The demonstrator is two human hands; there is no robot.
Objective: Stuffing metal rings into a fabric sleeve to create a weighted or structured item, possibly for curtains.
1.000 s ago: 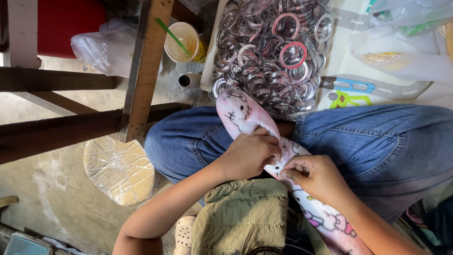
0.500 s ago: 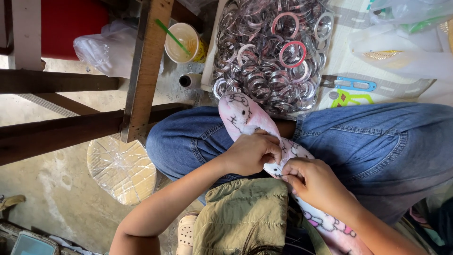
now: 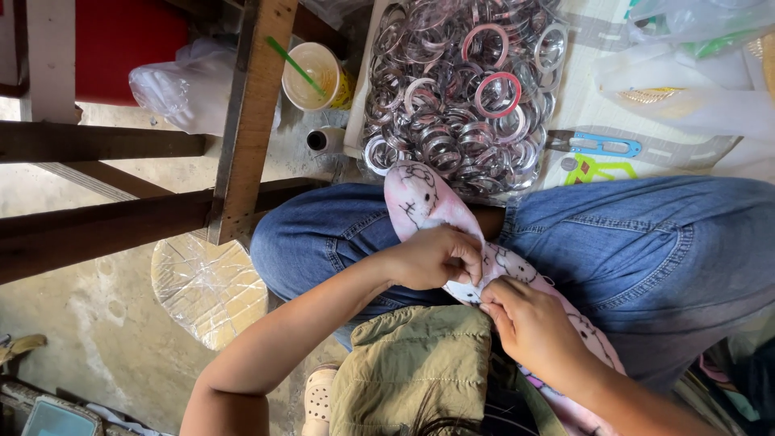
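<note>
A pink cloth (image 3: 420,202) printed with cartoon cat faces lies across my lap, over blue jeans (image 3: 630,250). My left hand (image 3: 436,257) pinches the cloth near its middle with thumb and fingers closed on it. My right hand (image 3: 529,323) sits just below and to the right, fingertips also gripping the cloth at the same spot. Whatever small item lies between the fingertips is hidden. An olive quilted jacket (image 3: 412,371) covers my chest at the bottom.
A tray piled with several shiny bangles (image 3: 460,89), some pink and red, lies beyond my knees. Blue scissors (image 3: 597,145) rest to its right, a paper cup with a green straw (image 3: 311,77) to its left. Wooden beams (image 3: 242,113) cross the left side. Plastic bags (image 3: 686,73) lie at top right.
Both hands have stayed on the cloth with only slight shifts of the fingers; the right hand has edged closer to the left.
</note>
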